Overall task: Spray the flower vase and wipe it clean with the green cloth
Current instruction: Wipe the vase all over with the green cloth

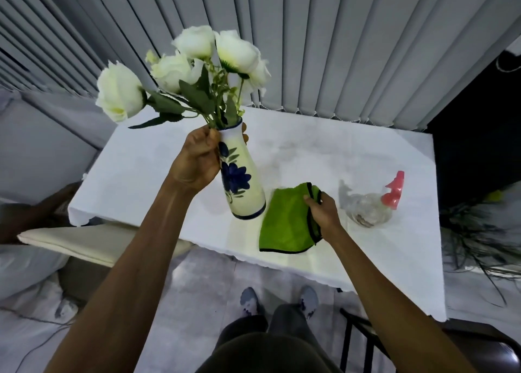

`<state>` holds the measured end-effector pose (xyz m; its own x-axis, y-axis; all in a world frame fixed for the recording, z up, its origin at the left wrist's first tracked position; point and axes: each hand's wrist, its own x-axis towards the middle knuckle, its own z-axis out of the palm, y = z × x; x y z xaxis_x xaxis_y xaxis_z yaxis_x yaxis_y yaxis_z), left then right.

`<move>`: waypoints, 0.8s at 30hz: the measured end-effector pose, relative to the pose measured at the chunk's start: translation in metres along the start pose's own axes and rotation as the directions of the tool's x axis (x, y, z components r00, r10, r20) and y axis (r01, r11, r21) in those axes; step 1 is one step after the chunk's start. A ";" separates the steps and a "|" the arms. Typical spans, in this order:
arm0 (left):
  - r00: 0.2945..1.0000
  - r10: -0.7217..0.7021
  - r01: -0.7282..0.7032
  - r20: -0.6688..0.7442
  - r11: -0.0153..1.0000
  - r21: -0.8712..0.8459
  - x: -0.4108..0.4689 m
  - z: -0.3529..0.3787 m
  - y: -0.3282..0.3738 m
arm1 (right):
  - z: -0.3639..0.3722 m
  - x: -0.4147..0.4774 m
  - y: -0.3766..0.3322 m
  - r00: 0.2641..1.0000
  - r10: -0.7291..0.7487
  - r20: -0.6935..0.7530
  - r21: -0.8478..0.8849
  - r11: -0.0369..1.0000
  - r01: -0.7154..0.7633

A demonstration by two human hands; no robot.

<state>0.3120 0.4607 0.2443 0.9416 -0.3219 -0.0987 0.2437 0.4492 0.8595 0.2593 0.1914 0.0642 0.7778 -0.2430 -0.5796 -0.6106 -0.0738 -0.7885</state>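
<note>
wiping looks about to start: left hand (197, 158) clamps the lifted vase (239, 172) neck, right hand (321, 212) pinches the green cloth (282, 223), which must next rise to the vase.

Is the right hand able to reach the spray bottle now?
Probably yes, but not freely: the right hand is pinching the green cloth. The spray bottle lies just beside it, with nothing between.

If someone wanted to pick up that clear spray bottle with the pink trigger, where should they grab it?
Probably around the narrow neck just below the pink trigger head of the clear spray bottle, coming from above on the near side. The bottle looks to stand upright with nothing close around it, and its rounded clear body seems wider and harder to grip.
</note>
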 end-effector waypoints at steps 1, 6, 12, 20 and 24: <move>1.000 -0.001 0.001 0.002 1.000 -0.007 0.000 0.002 0.002 | -0.003 -0.013 -0.017 0.998 -0.060 0.014 0.033 0.998 0.060; 0.999 0.010 -0.008 0.052 0.999 -0.038 0.001 0.017 0.002 | -0.015 -0.081 -0.109 0.957 -0.254 0.140 0.305 0.931 0.202; 0.995 0.003 0.010 0.096 0.991 -0.133 0.008 0.042 0.004 | -0.019 -0.130 -0.156 0.895 -0.394 0.208 0.367 0.880 0.302; 0.997 0.027 -0.023 0.076 0.998 -0.056 0.015 0.074 -0.008 | 0.015 -0.147 -0.128 0.825 -0.561 0.067 0.310 0.797 0.518; 1.000 0.000 0.000 0.006 1.000 -0.019 0.017 0.084 -0.013 | 0.023 -0.151 -0.126 0.779 -0.623 -0.072 0.151 0.765 0.626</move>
<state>0.3051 0.3796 0.2735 0.9403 -0.3266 -0.0959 0.2481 0.4648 0.8499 0.2223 0.2595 0.2459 0.9756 -0.2128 0.0542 0.0418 -0.0628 -0.9972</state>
